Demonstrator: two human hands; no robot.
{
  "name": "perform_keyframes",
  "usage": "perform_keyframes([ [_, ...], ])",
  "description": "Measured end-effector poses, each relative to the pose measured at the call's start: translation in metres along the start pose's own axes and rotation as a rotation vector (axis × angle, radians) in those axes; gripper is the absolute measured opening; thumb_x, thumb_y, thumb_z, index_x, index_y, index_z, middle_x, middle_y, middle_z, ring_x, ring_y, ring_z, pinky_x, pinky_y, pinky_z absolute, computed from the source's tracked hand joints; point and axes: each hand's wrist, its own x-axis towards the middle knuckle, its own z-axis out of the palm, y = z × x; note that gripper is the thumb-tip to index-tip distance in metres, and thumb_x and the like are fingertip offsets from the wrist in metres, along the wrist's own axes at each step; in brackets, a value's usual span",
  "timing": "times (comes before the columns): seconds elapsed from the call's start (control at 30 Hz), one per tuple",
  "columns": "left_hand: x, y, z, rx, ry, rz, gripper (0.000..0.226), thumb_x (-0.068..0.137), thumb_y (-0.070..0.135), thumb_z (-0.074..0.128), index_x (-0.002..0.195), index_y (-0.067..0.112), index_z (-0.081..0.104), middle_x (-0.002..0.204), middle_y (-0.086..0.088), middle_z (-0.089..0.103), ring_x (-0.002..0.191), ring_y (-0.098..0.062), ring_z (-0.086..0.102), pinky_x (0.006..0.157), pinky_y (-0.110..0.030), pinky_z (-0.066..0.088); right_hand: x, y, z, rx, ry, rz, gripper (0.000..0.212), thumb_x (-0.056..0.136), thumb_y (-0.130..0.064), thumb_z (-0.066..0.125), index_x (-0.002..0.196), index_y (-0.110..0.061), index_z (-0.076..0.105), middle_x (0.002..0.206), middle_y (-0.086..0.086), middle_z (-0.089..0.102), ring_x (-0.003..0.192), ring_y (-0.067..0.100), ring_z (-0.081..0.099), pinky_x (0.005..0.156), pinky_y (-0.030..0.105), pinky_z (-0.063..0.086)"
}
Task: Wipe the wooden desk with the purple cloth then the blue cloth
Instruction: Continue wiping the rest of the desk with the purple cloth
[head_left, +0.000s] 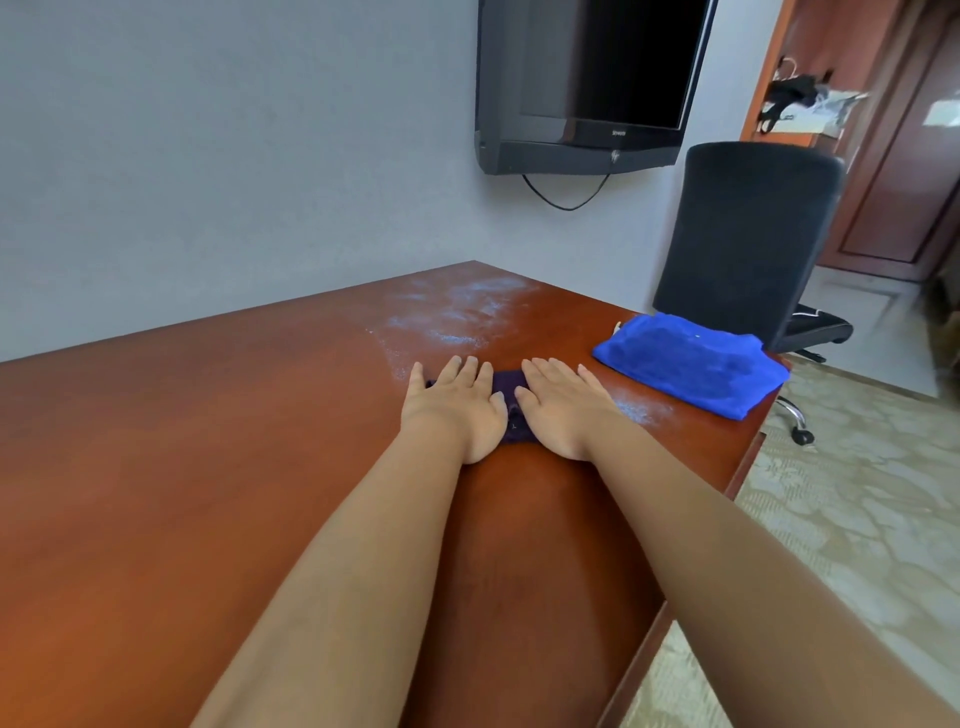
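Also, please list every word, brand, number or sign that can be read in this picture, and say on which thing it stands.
TV: a small pale brand word on the lower bezel, too blurred to read.
TV, lower grey bar: a small logo mark, too small to read.
Shelf items at the far right: no legible text.
Purple cloth, blue cloth, desk, chair: no text.
So nothing here can be quoted with confidence.

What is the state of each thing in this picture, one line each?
left hand: flat, pressing on purple cloth
right hand: flat, pressing on purple cloth
purple cloth: under both hands
blue cloth: folded, untouched
wooden desk: white powder at far end
television: off
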Motion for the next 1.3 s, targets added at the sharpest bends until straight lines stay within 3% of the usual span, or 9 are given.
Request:
perform_keyframes([
  [0.73, -0.153, 0.044, 0.008, -0.070, -0.022, 0.033, 0.055, 0.102, 0.037, 0.008, 0.153, 0.018, -0.003, 0.161, 0.002, -0.009, 0.147, -0.014, -0.010, 0.119, -0.047, -0.004, -0.161, -0.012, 0.002, 0.033, -0.031, 0.028, 0.056, 0.103, -0.037, 0.009, 0.153, -0.016, -0.002, 0.161, -0.003, -0.005, 0.147, 0.011, -0.008, 0.119, 0.035, -0.005],
  [1.3, -0.068, 0.049, 0.005, -0.025, -0.001, 0.054, 0.055, 0.102, 0.038, 0.006, 0.153, 0.019, -0.002, 0.161, 0.002, -0.007, 0.147, -0.015, -0.009, 0.118, -0.050, -0.008, -0.087, 0.022, -0.002, 0.000, -0.015, 0.041, 0.054, 0.103, -0.037, 0.011, 0.154, -0.018, 0.002, 0.161, -0.003, -0.002, 0.147, 0.012, -0.007, 0.118, 0.034, -0.005],
])
